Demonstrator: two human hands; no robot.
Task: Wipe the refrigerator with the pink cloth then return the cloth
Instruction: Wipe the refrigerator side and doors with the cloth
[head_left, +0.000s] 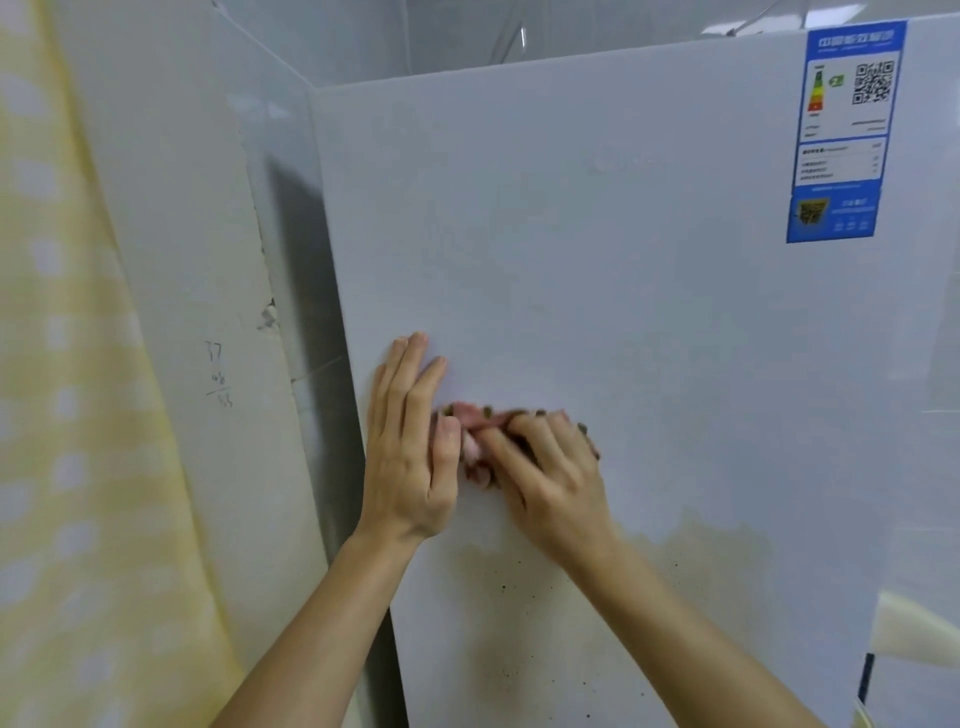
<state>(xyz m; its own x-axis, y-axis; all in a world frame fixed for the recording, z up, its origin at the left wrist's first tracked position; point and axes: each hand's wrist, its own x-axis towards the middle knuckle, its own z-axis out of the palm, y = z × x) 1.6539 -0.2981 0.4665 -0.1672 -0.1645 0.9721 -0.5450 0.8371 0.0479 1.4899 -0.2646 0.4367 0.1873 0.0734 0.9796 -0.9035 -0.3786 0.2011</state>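
The white refrigerator door (597, 249) fills most of the view. A crumpled pink cloth (475, 439) with dark specks is pressed against the door at mid height. My right hand (550, 467) grips the cloth with curled fingers. My left hand (410, 441) lies beside it with straight fingers against the door, its thumb touching the cloth. Most of the cloth is hidden under the hands. Below the hands the door carries a yellowish smear with dark spots (519, 623).
A blue energy label (841, 135) is stuck at the door's upper right. A white wall (197, 312) with pencil marks stands to the left, with a narrow dark gap beside the fridge. A yellow patterned curtain (67, 415) hangs at far left.
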